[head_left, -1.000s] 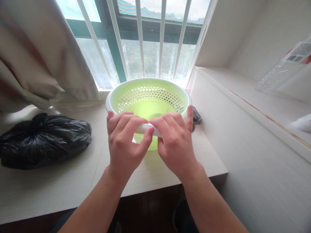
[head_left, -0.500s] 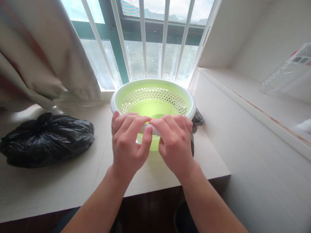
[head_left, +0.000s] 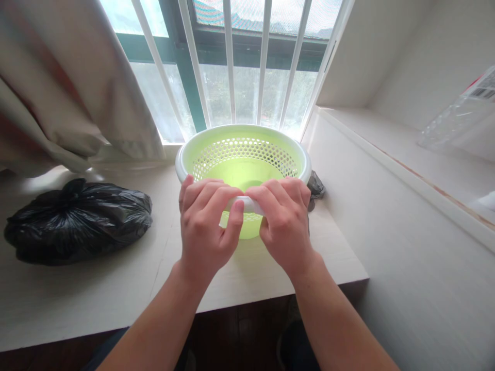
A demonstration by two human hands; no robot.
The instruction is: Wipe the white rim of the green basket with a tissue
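The green basket (head_left: 247,132) is on or just above the tabletop (head_left: 162,242), left hand (head_left: 203,226) and right hand (head_left: 284,224) curled closed around its near rim (head_left: 250,205), black bag (head_left: 81,221) to its left; judged step: gripping, next calling for even two-handed support

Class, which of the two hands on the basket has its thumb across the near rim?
The left hand: its thumb crosses the near rim of the basket; the right hand shows no thumb there.

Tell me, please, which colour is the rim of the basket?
The basket's rim is whitish grey, seen best in the head view.
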